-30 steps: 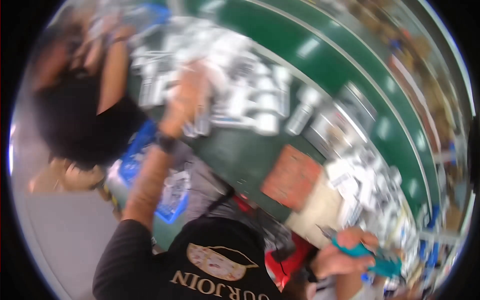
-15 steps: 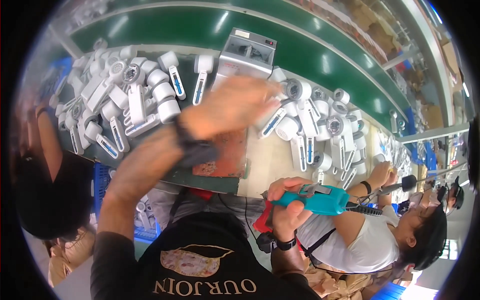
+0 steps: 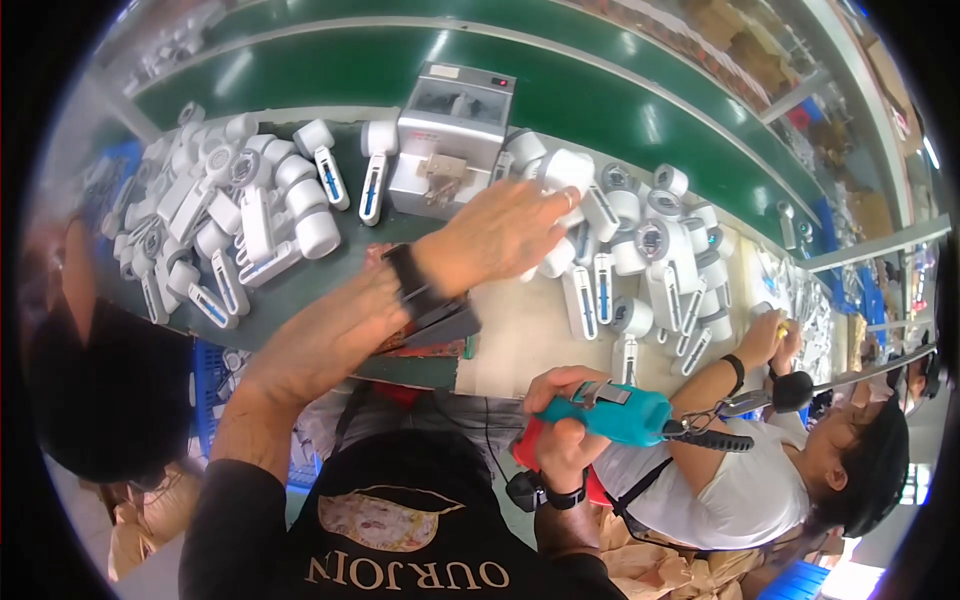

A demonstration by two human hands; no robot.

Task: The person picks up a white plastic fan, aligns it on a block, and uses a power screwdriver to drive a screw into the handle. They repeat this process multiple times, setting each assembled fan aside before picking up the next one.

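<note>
My left hand (image 3: 492,232) reaches across to the right-hand pile. Its fingers close against a white handheld appliance (image 3: 567,170) with a drum-like head; some fingertips are hidden behind the hand. Near the bench's front edge, my right hand (image 3: 562,448) grips a teal electric screwdriver (image 3: 637,416), lying sideways with its cord end to the right. Around the left hand lie several similar white appliances (image 3: 603,285), their handles marked by a blue strip. A grey metal box-shaped machine (image 3: 408,180) stands just behind my left wrist.
Another large heap of white appliances (image 3: 257,215) covers the bench's left side. A green upright panel (image 3: 330,65) runs along the back. At right a co-worker in a white shirt (image 3: 740,475) handles small parts; another person (image 3: 110,390) is at left. Blue crates (image 3: 207,385) stand below.
My left hand has moved right, from in front of the grey machine to the right pile, where an appliance has tipped under its fingers. My right hand still grips the screwdriver. The view has shifted slightly.
</note>
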